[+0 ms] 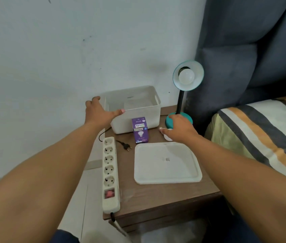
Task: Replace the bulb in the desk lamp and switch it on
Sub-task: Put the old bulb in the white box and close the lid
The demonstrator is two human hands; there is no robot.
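Teal desk lamp is standing far right on the bedside table, a frosted bulb seated in its tilted shade. Purple bulb box is sitting near the white bin. Left hand is spreading open on the bin's rim, gripping nothing. Right hand is covering a white round object beside the lamp base; whether it is grasping is unclear. Bulb likely light, smooth, fragile: hold the globe gently, steady the lamp. Plug is lying unplugged by the power strip.

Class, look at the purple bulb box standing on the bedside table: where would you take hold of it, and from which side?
Grip the purple bulb box by its two narrow upright sides, near the top, coming down from above and in front. It stands upright with the white bin close behind it, so the rear is blocked, while the top and front are clear.
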